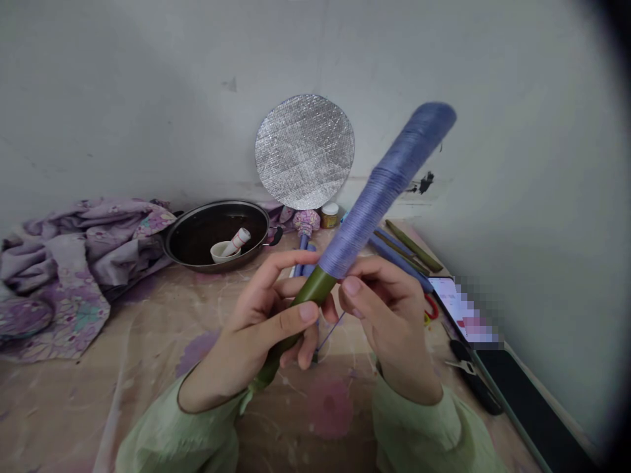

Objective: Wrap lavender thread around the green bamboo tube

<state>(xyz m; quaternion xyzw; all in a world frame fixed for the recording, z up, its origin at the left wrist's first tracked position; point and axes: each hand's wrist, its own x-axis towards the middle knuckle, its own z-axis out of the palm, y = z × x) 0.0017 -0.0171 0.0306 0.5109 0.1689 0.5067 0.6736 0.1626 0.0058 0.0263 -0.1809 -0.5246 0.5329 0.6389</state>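
A green stick (316, 286), its upper length covered in tightly wound blue-purple thread (352, 230), slants up to the right in front of me. My left hand (276, 322) grips the bare green part from below, thumb across the front. At the lower edge of the winding, my right hand (389, 315) has thumb and fingers pinched together on the thread. A loose strand (331, 332) runs down from there between my hands. The stick's lower end (261, 378) lies by my left wrist and looks frayed.
Behind stand a round silver-foil paddle (304, 152), a black pan (217, 209) holding a white cup (224, 252), and a small jar (329, 215). Crumpled purple cloth (89, 263) lies left. At right are green sticks (413, 246), a lit phone (466, 309), a knife (476, 378) and a dark slab (527, 401).
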